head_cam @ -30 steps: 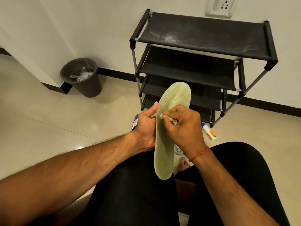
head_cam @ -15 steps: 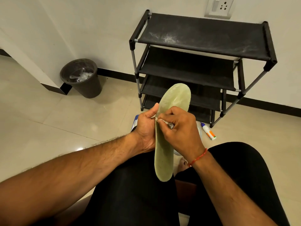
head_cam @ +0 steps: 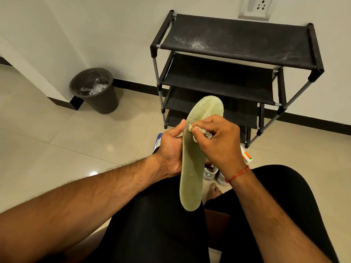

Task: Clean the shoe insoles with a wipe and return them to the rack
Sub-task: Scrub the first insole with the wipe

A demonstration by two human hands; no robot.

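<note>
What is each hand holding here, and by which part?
Left hand grips the green insole by its left edge near mid-length. Right hand pinches a crumpled wipe against the insole's face.

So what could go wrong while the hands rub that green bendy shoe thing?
The pale green flexible insole is held at one edge by the left hand, so hard rubbing might bend it or make it slip. The small crumpled white wipe pinched in the right hand could tear. The black fabric shoe rack has dusty white smears on top, which might dirty a clean insole.
</note>
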